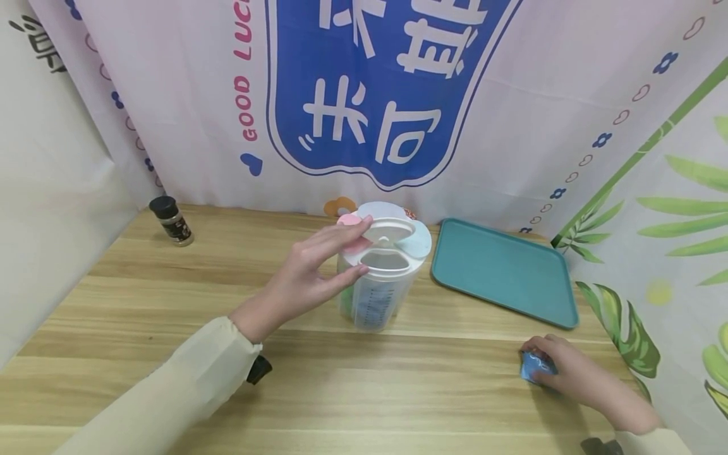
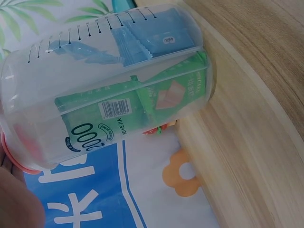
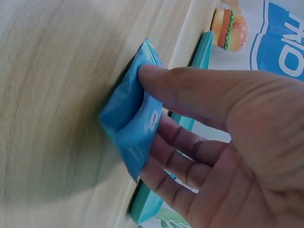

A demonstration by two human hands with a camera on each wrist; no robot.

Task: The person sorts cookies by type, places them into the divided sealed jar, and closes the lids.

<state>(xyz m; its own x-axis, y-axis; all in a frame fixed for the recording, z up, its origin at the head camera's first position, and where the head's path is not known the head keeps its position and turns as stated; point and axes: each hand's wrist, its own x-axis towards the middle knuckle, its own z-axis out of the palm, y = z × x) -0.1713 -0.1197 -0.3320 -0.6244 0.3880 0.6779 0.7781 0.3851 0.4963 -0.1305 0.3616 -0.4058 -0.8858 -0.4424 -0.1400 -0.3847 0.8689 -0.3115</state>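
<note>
A clear storage container (image 1: 375, 300) with a lid in pink, white and light blue sections stands upright on the table. Its front white flap (image 1: 398, 229) is raised over an opening. Across the lid lies my left hand (image 1: 309, 265), the thumb at the opening's front edge and the extended fingers by the raised flap. Blue packets (image 2: 164, 38) and green packets (image 2: 102, 102) show through the container wall. Between thumb and fingers, my right hand (image 1: 574, 373) pinches a small blue packet (image 3: 135, 118) low over the table at the right.
A teal tray (image 1: 503, 272) lies at the back right, beside the container. A black-capped seasoning jar (image 1: 173, 221) stands at the back left. Printed cloths (image 1: 216, 114) hang behind the wooden table (image 1: 142, 297) and along its sides.
</note>
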